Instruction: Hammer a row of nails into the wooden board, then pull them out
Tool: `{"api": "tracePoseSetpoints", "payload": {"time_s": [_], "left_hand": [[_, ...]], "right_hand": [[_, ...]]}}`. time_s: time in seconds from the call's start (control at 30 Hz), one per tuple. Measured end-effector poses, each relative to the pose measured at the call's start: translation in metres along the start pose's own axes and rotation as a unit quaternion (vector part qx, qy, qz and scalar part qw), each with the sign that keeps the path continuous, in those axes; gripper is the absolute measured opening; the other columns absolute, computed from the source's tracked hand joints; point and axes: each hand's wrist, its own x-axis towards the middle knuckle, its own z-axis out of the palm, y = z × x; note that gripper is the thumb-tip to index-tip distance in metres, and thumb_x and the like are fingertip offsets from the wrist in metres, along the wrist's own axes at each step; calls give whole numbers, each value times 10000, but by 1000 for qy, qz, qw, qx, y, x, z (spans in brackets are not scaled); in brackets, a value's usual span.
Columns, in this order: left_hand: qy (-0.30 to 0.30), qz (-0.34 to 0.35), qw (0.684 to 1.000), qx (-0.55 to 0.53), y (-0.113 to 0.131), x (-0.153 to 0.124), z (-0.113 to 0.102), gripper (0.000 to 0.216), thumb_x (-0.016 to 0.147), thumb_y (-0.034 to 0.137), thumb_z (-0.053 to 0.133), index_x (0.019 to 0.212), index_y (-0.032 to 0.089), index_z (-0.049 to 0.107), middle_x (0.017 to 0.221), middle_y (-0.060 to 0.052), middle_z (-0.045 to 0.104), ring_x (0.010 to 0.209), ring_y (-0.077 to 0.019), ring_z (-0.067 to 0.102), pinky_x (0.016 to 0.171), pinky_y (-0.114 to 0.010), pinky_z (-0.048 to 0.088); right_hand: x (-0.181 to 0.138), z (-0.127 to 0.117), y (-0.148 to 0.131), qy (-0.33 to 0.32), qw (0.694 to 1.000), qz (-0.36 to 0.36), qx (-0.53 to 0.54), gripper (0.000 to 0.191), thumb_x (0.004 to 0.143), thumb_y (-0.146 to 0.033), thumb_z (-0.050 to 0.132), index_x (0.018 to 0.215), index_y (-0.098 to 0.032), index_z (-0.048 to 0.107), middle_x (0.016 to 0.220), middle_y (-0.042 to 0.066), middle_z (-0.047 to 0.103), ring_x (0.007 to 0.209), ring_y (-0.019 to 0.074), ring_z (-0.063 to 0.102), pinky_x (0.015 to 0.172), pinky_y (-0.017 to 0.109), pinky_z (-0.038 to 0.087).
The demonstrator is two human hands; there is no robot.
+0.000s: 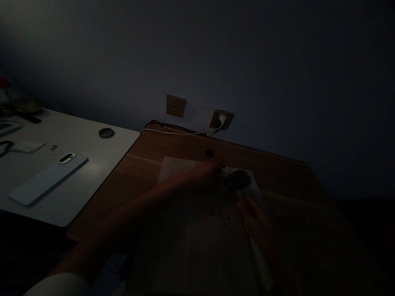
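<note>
While the room is very dim, the left hand [205,172] reaches forward over a pale sheet [175,166] on the wooden table [277,172], fingertips just beside a dark rounded object [239,179]; whether it grips anything cannot be told. The right hand [257,224] rests flat, fingers spread, near small metal pieces [219,214]. Judged step: positioning the dark object. Any next move calls for care in poor light. A phone [46,179] lies well apart.
</note>
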Motion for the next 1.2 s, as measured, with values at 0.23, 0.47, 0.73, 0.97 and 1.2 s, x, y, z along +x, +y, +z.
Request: {"api": "tracePoseSetpoints", "payload": {"time_s": [0.23,0.47,0.73,0.97,1.2], "left_hand": [[-236,47,966,97,34,-19,-31,97,822,181,687,916,166,668,898,-52,707,714,-166,628,602,-256,437],[-247,98,958,105,50,-30,-14,221,760,209,785,959,196,691,963,-73,738,721,-194,679,528,-257,410],[-219,104,961,133,42,-28,-10,53,820,158,724,838,201,700,793,-34,725,646,-179,659,519,-252,396],[-139,91,976,140,13,-15,-29,115,846,76,611,830,163,684,864,-57,678,691,-152,607,610,-254,425],[-58,30,991,112,-5,-9,-27,218,859,70,558,908,177,742,887,-60,744,774,-183,670,679,-257,444]], "right_hand": [[-26,-8,25,31,999,36,-1,638,783,-647,669,1248,-216,599,582,-75,567,382,115,460,367,242,358],[-29,-3,29,76,995,54,-19,781,718,-706,693,1315,-212,591,598,-54,606,419,141,517,400,262,397],[-34,5,25,42,998,43,18,688,749,-695,677,1232,-213,592,510,-85,523,370,119,429,369,236,318],[-35,6,28,56,997,52,30,670,751,-677,689,1241,-232,587,548,-79,542,387,117,421,372,243,330],[-34,4,30,56,997,46,32,724,749,-679,692,1282,-206,564,532,-91,527,388,119,440,388,246,357]]}}
